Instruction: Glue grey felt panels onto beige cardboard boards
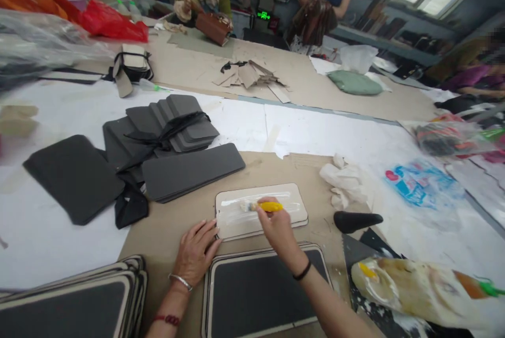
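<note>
A yellow-handled brush (270, 206) is gripped in my right hand (278, 230), its bristles touching a cream panel (232, 227) with rounded corners. Glossy white streaks of a wet-looking coating run along the panel's face. My left hand (197, 254) lies with fingers stretched out, the fingertips at the panel's left edge. Under my right forearm is a stack of dark panels with cream borders (260, 290). At the lower left stands another stack of such bordered panels (71, 306).
Dark grey boards (193, 169) lie behind on the left, some tied with black cloth. To the right are crumpled tissue (343, 180), a black tapered object (357, 221) and a glue-smeared plastic bottle (418, 290). Cardboard scraps (252, 73) lie farther back; people work beyond.
</note>
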Demonstrator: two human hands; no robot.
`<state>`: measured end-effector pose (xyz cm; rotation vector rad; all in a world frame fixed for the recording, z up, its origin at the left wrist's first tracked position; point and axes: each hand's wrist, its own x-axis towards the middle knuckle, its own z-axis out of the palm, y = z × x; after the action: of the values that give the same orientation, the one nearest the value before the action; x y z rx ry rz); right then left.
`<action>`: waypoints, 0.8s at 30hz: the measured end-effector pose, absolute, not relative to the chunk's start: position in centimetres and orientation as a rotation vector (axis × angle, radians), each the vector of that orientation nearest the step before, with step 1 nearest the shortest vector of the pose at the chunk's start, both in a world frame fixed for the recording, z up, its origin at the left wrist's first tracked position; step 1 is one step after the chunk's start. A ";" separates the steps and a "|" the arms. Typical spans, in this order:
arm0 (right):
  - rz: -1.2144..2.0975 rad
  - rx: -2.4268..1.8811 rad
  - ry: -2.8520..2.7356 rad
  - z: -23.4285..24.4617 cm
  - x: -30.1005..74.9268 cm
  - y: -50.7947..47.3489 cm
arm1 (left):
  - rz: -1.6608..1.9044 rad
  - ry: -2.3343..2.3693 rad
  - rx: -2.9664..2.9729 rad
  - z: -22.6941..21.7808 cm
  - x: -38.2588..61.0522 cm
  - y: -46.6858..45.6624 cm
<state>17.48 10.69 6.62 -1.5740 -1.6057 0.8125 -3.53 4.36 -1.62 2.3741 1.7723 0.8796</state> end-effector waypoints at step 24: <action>0.339 -1.941 -1.677 6.3 29.5 12.1 | 0.881 1.743 2.532 -2.1 -3.8 4.6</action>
<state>29.51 12.07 6.34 -1.9410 -1.6774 0.3387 -3.84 4.64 -2.09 2.5317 1.7431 0.8812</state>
